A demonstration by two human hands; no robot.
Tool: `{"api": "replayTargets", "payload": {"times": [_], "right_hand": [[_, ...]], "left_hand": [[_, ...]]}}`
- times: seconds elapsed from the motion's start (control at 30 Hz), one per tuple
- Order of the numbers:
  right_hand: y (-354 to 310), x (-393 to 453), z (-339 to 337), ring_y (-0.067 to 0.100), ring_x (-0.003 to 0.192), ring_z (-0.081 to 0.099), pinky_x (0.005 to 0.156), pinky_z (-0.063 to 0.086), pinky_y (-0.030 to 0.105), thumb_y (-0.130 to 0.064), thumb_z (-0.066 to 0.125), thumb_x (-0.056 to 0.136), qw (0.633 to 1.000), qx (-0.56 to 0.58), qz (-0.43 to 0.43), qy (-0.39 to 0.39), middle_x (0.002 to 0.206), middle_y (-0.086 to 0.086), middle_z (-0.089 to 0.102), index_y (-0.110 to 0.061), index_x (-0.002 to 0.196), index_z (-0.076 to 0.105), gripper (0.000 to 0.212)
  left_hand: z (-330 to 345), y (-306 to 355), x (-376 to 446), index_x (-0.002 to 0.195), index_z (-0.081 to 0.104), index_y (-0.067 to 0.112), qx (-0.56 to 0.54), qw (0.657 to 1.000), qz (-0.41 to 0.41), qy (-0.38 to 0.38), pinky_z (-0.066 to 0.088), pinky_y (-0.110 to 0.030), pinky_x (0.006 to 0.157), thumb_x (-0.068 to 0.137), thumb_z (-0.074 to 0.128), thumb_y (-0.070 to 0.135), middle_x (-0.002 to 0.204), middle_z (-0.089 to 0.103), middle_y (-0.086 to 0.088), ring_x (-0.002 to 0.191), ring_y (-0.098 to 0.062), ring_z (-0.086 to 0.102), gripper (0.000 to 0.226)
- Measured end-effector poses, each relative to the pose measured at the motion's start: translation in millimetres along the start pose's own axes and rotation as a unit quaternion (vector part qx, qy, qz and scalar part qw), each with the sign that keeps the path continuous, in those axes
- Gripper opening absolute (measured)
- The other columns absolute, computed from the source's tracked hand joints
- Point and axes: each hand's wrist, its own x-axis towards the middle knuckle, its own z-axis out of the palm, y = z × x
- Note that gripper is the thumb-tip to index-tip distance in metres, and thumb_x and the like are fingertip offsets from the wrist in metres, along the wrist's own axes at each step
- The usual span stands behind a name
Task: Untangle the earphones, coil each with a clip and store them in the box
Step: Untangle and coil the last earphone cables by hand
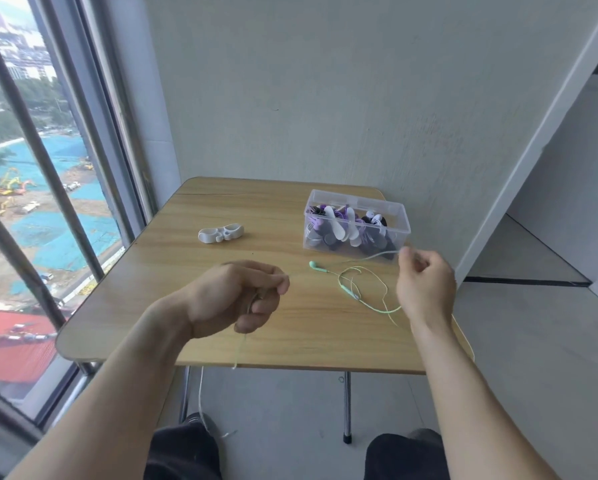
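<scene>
Untangling in hand: one mint-green wired earphone set [351, 291], thin rubbery cord, lying partly looped on the light wood-grain folding table [221, 209] between the two hands, one earbud resting on the tabletop towards the box.

Method, as judged: draw the cord apart slowly and level, let the loose loops near the inline control fall open, and stop pulling the moment a loop tightens into a knot. Feeding the free end back through would likely serve better than force.

Left hand [252, 296]: fingers curled close, thumb and forefinger pinching the cord at the tip; a slack length hangs below the hand and over the table's near edge.

Right hand [424, 282]: raised just in front of the box, fingers curled narrow, pinching a pale stretch of the same cord at the fingertips.

Clear plastic rectangular storage box [358, 206]: at the table's far right, lidless, already holding several coiled earphones in purple, white and dark colours.

White plastic cord clip [221, 233]: lying free on the table, left of the box, well apart from both hands, not yet used on this set.
</scene>
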Motion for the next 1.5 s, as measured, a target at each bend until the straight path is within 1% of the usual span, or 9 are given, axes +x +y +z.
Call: {"api": "replayTargets", "payload": {"times": [0.17, 0.33, 0.67, 0.77, 0.93, 1.0, 1.07, 1.37, 1.5], "right_hand": [[-19, -36, 10, 0.007, 0.127, 0.047, 0.107, 0.036, 0.022, -0.007, 0.064, 0.09, 0.958, -0.009, -0.228, -0.172, 0.136, -0.001, 0.056, -0.013, 0.136, 0.053, 0.048], [-25, -60, 18, 0.006, 0.074, 0.063, 0.073, 0.05, 0.023, -0.023, 0.067, 0.096, 0.899, 0.092, -0.207, -0.375, 0.078, -0.009, 0.068, -0.017, 0.106, 0.071, 0.012], [2, 1, 2, 0.02, 0.054, 0.06, 0.063, 0.053, 0.036, -0.029, 0.055, 0.1, 0.993, 0.118, -0.024, 0.018, 0.063, 0.005, 0.063, -0.017, 0.089, 0.06, 0.018], [8, 9, -7, 0.031, 0.092, 0.06, 0.091, 0.05, 0.041, -0.026, 0.057, 0.098, 0.999, 0.021, -0.032, 0.018, 0.092, 0.005, 0.057, -0.016, 0.118, 0.056, 0.022], [-17, -29, 6, 0.016, 0.12, 0.05, 0.109, 0.033, 0.038, -0.043, 0.059, 0.091, 0.924, -0.064, -0.339, -0.163, 0.116, -0.002, 0.064, -0.021, 0.115, 0.068, 0.034], [-27, -49, 9, 0.006, 0.112, 0.058, 0.109, 0.036, 0.036, -0.048, 0.061, 0.093, 0.891, -0.054, -0.274, -0.357, 0.108, -0.01, 0.07, -0.029, 0.11, 0.069, 0.027], [-31, -55, 8, 0.008, 0.071, 0.061, 0.074, 0.049, 0.03, -0.041, 0.064, 0.096, 0.874, 0.011, -0.162, -0.457, 0.078, -0.005, 0.072, -0.028, 0.106, 0.068, 0.017], [-19, -16, 3, 0.014, 0.051, 0.046, 0.055, 0.041, 0.03, -0.033, 0.059, 0.098, 0.979, 0.124, -0.125, -0.102, 0.056, -0.01, 0.053, -0.023, 0.079, 0.062, 0.021], [-7, 0, -7, 0.02, 0.056, 0.053, 0.06, 0.041, 0.028, -0.028, 0.06, 0.098, 0.99, 0.013, -0.099, -0.102, 0.059, -0.003, 0.058, -0.013, 0.081, 0.064, 0.023]], "left_hand": [[10, -3, 7, 0.098, 0.063, 0.009, 0.036, 0.996, 0.036, 0.071, 0.013, -0.019, 0.039, 0.104, 0.047, 0.02, 0.058, 0.039, -0.004, 0.037, -0.012, 0.025, 0.02], [27, -5, 13, 0.1, 0.065, -0.002, 0.128, 0.991, -0.002, 0.044, 0.016, -0.017, 0.037, 0.103, 0.05, 0.02, 0.053, 0.04, -0.004, 0.038, -0.012, 0.026, 0.027], [18, -6, 6, 0.085, 0.06, 0.006, 0.175, 0.983, -0.046, 0.02, 0.023, -0.025, 0.044, 0.106, 0.043, 0.02, 0.056, 0.041, -0.002, 0.043, -0.017, 0.034, 0.031], [18, -9, 7, 0.086, 0.06, 0.007, 0.188, 0.98, -0.046, 0.055, 0.022, -0.023, 0.042, 0.106, 0.044, 0.022, 0.055, 0.042, -0.001, 0.042, -0.017, 0.032, 0.031], [24, -10, 14, 0.087, 0.065, 0.009, 0.174, 0.981, -0.007, 0.089, 0.022, -0.019, 0.04, 0.105, 0.047, 0.026, 0.054, 0.041, -0.002, 0.045, -0.016, 0.027, 0.031], [29, -8, 14, 0.082, 0.065, 0.014, 0.152, 0.984, 0.025, 0.09, 0.021, -0.019, 0.041, 0.104, 0.05, 0.028, 0.054, 0.036, -0.002, 0.046, -0.016, 0.025, 0.031], [31, -6, 15, 0.074, 0.064, 0.018, 0.132, 0.985, 0.053, 0.099, 0.019, -0.02, 0.041, 0.103, 0.052, 0.03, 0.055, 0.031, -0.001, 0.046, -0.015, 0.023, 0.033], [21, -8, 7, 0.08, 0.051, 0.009, 0.114, 0.993, -0.013, 0.017, 0.019, -0.021, 0.045, 0.108, 0.038, 0.026, 0.057, 0.025, 0.003, 0.047, -0.013, 0.023, 0.034], [18, 1, 1, 0.088, 0.053, 0.008, -0.063, 0.996, 0.055, -0.007, 0.03, -0.022, 0.046, 0.1, 0.045, 0.017, 0.061, 0.033, -0.001, 0.048, -0.015, 0.03, 0.017]]}}
